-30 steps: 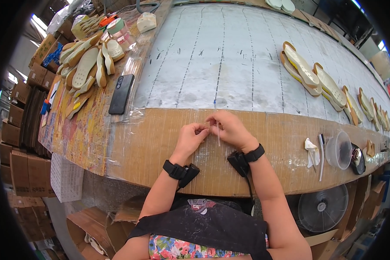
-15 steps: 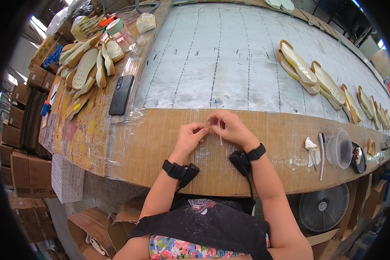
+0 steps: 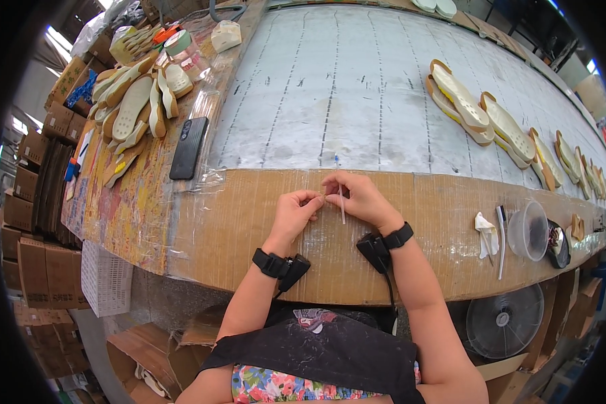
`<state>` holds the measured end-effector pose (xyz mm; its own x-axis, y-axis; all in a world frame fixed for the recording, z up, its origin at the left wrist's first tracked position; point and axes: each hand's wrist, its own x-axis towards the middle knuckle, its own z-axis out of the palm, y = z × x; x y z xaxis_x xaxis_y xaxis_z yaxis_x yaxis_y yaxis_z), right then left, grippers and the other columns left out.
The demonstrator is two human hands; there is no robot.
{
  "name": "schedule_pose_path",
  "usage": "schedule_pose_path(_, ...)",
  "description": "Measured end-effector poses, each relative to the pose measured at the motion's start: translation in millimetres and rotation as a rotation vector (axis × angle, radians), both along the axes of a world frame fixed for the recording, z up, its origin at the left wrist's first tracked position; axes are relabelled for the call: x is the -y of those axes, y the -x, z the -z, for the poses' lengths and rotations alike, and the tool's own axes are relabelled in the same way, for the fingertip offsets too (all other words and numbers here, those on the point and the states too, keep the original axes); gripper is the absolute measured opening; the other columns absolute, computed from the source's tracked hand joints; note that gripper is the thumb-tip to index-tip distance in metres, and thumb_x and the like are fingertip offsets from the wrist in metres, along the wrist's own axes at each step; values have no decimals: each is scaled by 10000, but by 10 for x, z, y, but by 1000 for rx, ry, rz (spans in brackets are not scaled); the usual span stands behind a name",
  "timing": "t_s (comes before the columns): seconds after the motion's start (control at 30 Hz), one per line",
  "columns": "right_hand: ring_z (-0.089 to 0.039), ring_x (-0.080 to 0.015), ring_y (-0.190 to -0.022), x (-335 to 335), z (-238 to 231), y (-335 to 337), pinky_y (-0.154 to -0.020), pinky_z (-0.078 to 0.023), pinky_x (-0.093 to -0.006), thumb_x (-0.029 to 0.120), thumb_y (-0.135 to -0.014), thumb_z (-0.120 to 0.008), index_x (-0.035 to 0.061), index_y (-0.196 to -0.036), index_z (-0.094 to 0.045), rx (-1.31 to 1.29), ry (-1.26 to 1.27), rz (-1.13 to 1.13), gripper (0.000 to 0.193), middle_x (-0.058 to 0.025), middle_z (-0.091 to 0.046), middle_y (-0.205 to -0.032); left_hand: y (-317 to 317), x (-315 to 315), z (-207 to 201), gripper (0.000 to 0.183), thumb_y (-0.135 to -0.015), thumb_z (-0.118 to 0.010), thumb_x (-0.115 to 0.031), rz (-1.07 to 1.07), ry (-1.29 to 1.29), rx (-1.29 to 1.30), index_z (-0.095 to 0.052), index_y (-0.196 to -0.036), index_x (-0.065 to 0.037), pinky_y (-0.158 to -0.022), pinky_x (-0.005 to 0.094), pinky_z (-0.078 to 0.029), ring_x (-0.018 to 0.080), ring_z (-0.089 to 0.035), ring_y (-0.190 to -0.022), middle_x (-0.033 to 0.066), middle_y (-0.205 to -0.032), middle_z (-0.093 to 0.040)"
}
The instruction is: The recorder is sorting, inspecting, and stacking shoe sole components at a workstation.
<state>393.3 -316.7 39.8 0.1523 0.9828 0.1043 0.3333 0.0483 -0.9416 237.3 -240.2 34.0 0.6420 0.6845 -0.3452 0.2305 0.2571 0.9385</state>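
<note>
Both my hands meet over the cardboard-covered front edge of the table (image 3: pixel 249 236). My left hand (image 3: pixel 295 212) is closed in a pinch, its fingertips touching those of the other hand; whatever lies between them is too small to make out. A thin pale stick, like a pen or fine brush (image 3: pixel 343 211), is held in my right hand (image 3: pixel 362 200). Its blue end points away from me toward the light grey belt (image 3: pixel 303 101), while the pale end sticks out below the fingers. Black straps with small devices sit on both wrists.
Shoe soles (image 3: pixel 461 101) stand in a row along the belt's right side. More soles (image 3: pixel 133 111) are heaped on the left table, near a dark phone (image 3: pixel 188 148). At right are crumpled white tissue (image 3: pixel 485 232), a thin white-and-black tool (image 3: pixel 501 249) and a clear plastic tub (image 3: pixel 528 232).
The belt's dashed lines and the row of soles have shifted slightly to the left. My hands have stayed almost still, fingertips together.
</note>
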Motion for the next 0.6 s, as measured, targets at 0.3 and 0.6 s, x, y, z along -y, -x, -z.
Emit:
schedule_pose_path(0.3,-536,-107,-658,59,15,-44,-602,-433,-233,3,-747,-607,18,-953,-562,-19,12,17,212,-47,-604,-763,-52,58,2,119,-809,-596,-104,22,-5,-9,-628,-859,-1,-542,178,-417,40,-489,-611,-8,-735,-579)
schedule_pose_path(0.6,-538,-95,-678,117,20,-101,-615,-440,-227,2,-747,-609,11,-956,-567,-59,-7,34,213,-45,-609,-771,-112,117,22,128,-801,-602,-95,61,-101,-49,-631,-868,10,-541,184,-425,47,-508,-627,8,-746,-594)
